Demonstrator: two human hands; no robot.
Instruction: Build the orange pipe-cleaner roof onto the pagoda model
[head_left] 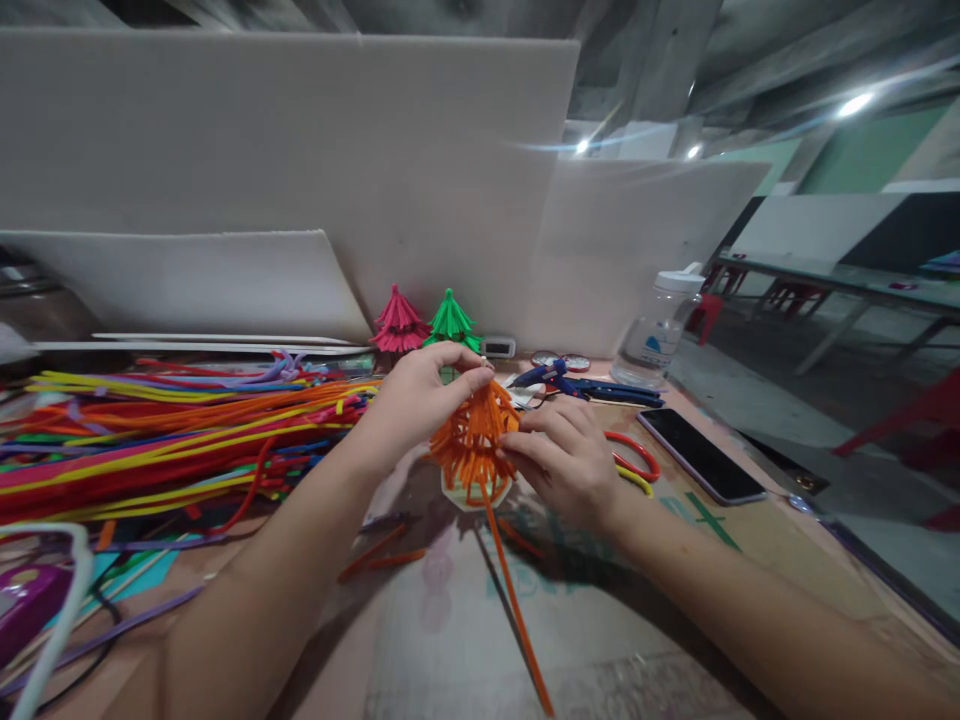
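An orange pipe-cleaner tree (474, 440) with layered loops stands on a pale base (469, 497) in front of me. My left hand (435, 385) grips its top from the left, thumb and fingers pinched at the tip. On the tree's right side my right hand (566, 455) has its fingers curled and pressed against the orange loops. Exactly what its fingertips pinch is hidden. One long orange pipe cleaner (514, 600) trails from the tree's lower front toward me over the table. Short orange pieces (397, 558) lie to the left.
Bundled coloured pipe cleaners (172, 440) cover the left side. Behind stand a pink tree (399, 322) and a green tree (450, 318), before white boards (285, 150). Pliers (551, 375), a water bottle (652, 330), red-handled scissors (637, 455) and a phone (701, 455) lie or stand right.
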